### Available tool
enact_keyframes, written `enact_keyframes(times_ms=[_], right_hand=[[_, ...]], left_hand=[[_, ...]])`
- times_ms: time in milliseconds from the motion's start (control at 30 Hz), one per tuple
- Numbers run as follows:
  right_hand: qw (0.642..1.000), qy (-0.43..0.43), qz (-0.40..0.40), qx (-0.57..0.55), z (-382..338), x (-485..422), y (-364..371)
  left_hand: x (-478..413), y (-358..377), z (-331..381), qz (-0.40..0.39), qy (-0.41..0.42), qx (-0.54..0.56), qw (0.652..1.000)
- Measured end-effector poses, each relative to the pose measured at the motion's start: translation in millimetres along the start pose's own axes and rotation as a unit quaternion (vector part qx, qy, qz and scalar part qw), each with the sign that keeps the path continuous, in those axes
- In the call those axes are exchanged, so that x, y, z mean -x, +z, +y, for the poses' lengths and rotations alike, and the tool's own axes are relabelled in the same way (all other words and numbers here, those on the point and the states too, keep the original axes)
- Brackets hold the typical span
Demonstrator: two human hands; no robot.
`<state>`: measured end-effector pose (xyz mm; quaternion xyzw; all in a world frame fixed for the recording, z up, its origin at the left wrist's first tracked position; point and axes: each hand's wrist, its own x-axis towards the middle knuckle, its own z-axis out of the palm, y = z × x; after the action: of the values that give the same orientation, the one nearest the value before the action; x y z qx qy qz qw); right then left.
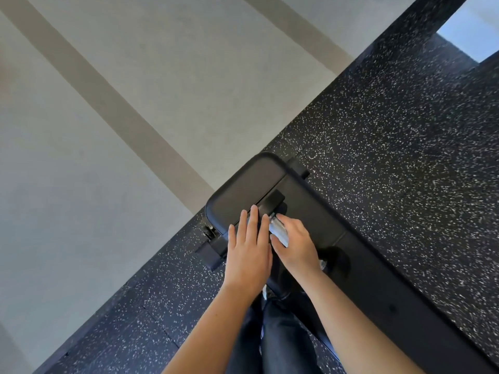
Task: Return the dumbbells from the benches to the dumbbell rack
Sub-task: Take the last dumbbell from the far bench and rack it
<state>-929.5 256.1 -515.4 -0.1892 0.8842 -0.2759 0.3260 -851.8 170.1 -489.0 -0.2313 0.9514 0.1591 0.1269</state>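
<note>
A black padded bench (243,190) runs diagonally across the middle of the view. On it lies a dumbbell (275,200) with a black head at its far end and a silver handle. My right hand (295,244) is curled around that handle, thumb on one side and fingers on the other. My left hand (249,249) lies flat just left of it, fingers straight and slightly apart, over the bench pad and touching the dumbbell's side. A second round black dumbbell head (336,263) shows beside my right wrist; whether it belongs to the same dumbbell I cannot tell. No rack is in view.
Black speckled rubber flooring (391,130) surrounds the bench. A pale wall (108,130) with beige stripes fills the left side, close to the bench end. The bench's foot and wheel (209,233) stick out at the left. My dark-trousered legs (280,341) stand below.
</note>
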Motion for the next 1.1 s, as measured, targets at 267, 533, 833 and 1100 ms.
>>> enact_keyframes(times_ms=[267,533,833,1100], right_hand=[[0.997,0.029,-0.019,0.067,22.1,-11.6,14.5],[0.995,0.031,-0.083,0.036,21.4,-14.6,5.3],[0.982,0.016,-0.166,0.092,-10.0,0.6,-27.9],[0.949,-0.123,-0.212,0.197,-90.8,24.7,-99.1]], left_hand=[[-14.5,23.4,-9.5,-0.007,0.006,0.056,0.998],[-14.3,20.3,-6.3,-0.024,-0.028,0.129,0.991],[-4.8,-23.8,-14.4,0.006,-0.033,0.213,0.976],[25.4,-109.7,-17.0,0.053,-0.117,0.326,0.937]])
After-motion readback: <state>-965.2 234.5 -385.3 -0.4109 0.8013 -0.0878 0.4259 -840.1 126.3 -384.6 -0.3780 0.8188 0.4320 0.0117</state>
